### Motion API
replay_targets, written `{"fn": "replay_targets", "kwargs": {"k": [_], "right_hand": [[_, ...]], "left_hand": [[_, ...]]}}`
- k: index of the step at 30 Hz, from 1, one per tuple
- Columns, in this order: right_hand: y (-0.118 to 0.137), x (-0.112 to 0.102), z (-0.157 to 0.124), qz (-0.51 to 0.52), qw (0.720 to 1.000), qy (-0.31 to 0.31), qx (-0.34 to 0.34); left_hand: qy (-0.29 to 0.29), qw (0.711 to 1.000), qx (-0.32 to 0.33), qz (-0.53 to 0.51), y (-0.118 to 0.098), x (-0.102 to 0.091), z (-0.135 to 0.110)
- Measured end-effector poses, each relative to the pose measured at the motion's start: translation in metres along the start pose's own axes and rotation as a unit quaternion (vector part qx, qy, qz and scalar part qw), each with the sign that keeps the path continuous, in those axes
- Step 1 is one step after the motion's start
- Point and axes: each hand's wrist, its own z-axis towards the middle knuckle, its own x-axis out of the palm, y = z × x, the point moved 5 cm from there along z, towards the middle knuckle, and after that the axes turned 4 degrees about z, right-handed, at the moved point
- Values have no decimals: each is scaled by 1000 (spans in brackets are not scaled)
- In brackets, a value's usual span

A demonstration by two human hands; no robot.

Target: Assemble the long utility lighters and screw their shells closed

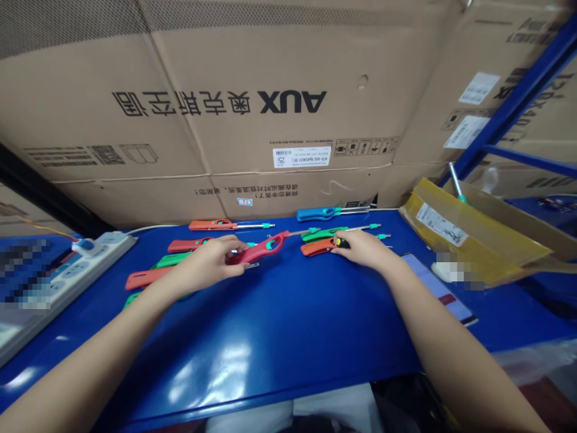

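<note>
My left hand point(214, 264) is closed around a red long-nose lighter point(259, 251). It is lifted off the blue table, its metal nozzle pointing right. My right hand point(363, 248) is closed on a black-and-yellow handle point(341, 243); most of that tool is hidden by the fingers. An orange lighter point(315, 247) lies right by these fingers, with a green lighter point(311, 234) just behind it and a blue lighter point(315, 214) farther back. On the left lie an orange lighter point(210, 224), a red lighter point(184, 245) and several more, partly covered by my left hand and forearm.
Behind the blue table point(270, 337) stands a large cardboard sheet point(202, 144). A white power strip point(67, 276) runs along the left edge. At right are a yellow-taped cardboard box point(473, 234), a phone-like flat device point(437, 288) and a blue metal frame point(509, 102).
</note>
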Motion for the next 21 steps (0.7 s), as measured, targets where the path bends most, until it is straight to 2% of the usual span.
{"fn": "replay_targets", "kwargs": {"k": [4, 7, 13, 17, 21], "right_hand": [[1, 2, 2, 1, 1000, -13, -1], [2, 2, 0, 12, 1000, -20, -3], [10, -7, -9, 47, 998, -33, -11], [25, -8, -13, 75, 995, -30, -51], [47, 4, -16, 102, 987, -1, -121]], "left_hand": [[36, 998, 32, -51, 2, -9, -20], [46, 995, 60, -69, 1, -9, -29], [107, 986, 97, -86, -29, 29, -37], [64, 990, 115, -42, -46, 48, -35], [36, 984, 152, -82, -57, 63, -35]]}}
